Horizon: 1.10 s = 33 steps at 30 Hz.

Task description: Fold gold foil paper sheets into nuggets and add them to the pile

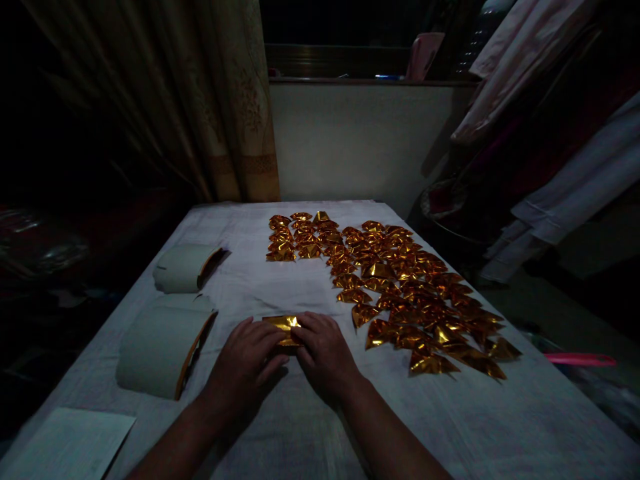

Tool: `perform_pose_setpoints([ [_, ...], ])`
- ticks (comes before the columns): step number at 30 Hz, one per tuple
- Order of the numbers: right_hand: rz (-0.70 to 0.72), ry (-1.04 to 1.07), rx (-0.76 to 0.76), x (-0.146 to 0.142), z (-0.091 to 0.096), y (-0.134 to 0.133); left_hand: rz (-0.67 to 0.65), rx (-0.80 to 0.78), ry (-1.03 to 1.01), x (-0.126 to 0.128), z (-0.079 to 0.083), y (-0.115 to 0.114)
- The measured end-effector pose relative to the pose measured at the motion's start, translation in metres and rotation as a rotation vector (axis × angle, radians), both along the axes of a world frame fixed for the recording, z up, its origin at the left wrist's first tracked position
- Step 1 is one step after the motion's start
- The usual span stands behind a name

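Gripping the foil (281,324) between our left hand (249,353) and right hand (323,343), one at each end, we work at the near middle of the table (410,427); we should press evenly; uneven pressure may wrinkle it.

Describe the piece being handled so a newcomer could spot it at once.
On the pale-covered table, find the wearer's left hand and right hand. The gold foil piece is held between their fingers. Unlike the many pointed foil pieces spread beyond and to the right, it looks oblong and lies apart.
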State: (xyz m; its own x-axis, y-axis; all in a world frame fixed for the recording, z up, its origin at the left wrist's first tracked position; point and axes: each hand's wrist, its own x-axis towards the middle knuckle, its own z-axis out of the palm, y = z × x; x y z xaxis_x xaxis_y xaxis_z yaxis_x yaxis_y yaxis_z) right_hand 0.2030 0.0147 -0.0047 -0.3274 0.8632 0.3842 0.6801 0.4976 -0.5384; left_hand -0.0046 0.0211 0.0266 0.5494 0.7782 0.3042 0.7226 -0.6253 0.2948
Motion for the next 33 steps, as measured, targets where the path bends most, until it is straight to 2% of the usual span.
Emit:
perform_pose_setpoints([
  [3,-0.001,-0.010,0.006,0.000,-0.001,0.000,0.053,0.039,-0.057,0.004,-0.010,-0.014],
  [12,0.054,0.034,0.043,0.016,-0.014,0.008,0.118,0.016,-0.126,0.001,-0.020,-0.010],
  [16,0.045,0.039,0.055,0.020,-0.013,0.008,0.152,-0.032,-0.119,0.000,-0.021,-0.010],
  [23,-0.038,0.012,0.036,0.020,-0.010,0.004,0.171,-0.053,-0.135,0.000,-0.017,-0.010],
  [33,-0.179,0.005,-0.044,0.018,-0.007,0.003,0.272,-0.090,-0.107,-0.007,-0.017,-0.009],
])
